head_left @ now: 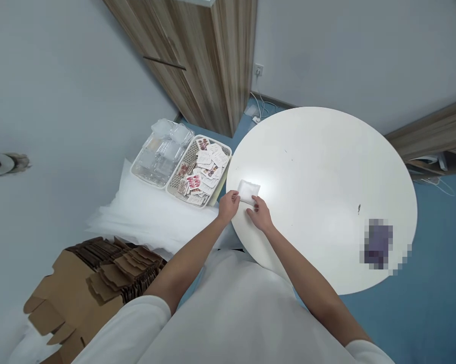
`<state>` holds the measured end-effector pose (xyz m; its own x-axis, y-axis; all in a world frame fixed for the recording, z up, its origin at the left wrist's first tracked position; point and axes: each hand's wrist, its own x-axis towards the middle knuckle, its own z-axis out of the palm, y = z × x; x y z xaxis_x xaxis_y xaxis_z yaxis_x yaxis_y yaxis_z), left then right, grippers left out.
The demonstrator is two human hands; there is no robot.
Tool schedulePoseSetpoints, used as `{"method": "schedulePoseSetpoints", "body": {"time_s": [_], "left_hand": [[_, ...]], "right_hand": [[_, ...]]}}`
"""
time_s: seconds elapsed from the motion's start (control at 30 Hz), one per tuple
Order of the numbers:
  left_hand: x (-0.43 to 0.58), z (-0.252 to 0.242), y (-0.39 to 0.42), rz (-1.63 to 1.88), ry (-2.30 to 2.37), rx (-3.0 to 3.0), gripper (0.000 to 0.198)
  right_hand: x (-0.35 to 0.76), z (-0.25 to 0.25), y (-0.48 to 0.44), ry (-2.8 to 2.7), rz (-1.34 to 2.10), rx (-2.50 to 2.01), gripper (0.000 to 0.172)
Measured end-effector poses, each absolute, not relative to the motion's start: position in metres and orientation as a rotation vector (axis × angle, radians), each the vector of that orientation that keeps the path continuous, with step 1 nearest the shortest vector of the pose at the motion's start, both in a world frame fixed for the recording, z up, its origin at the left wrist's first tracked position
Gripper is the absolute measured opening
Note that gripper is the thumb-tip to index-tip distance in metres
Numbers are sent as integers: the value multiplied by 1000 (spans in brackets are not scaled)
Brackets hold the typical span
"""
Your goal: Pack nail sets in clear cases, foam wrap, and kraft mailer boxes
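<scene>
A small, flat white packet (248,191), seemingly wrapped in white foam sheet, lies at the left edge of the round white table (326,167). The fingers of my left hand (229,206) are bent and pressed at its left lower corner. On the opposite side, my right hand (261,214) has its fingertips on the packet's right edge, with the thumb near its lower edge. What is inside the wrapping is hidden.
Left of the table stand a white basket (170,183) of printed cards and a bin (146,178) of clear plastic packs. White foam sheets (155,217) lie below them, near folded cardboard boxes (76,288). A pixelated dark object (378,243) is on the table's right.
</scene>
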<state>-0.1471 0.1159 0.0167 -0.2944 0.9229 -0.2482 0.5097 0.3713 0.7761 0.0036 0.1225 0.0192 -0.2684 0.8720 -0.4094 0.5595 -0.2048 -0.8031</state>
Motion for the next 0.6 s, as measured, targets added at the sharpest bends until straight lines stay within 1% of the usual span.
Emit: {"method": "schedulePoseSetpoints", "body": {"time_s": [0.13,0.23,0.4,0.6], "left_hand": [[-171,11,141,782,1923,1319,35],[-176,9,151,758,1900,1348,43],[-177,6,150,745,1877,1392,46],[-177,4,147,768,1846,1397,48]], "right_hand": [[-29,15,153,-1735,1429,-1672,60],[-38,13,167,-1729,1408,-1690,60],[-38,14,170,-1739,1408,-1716,60],[-35,17,166,-1758,1423,-1714,63]]}}
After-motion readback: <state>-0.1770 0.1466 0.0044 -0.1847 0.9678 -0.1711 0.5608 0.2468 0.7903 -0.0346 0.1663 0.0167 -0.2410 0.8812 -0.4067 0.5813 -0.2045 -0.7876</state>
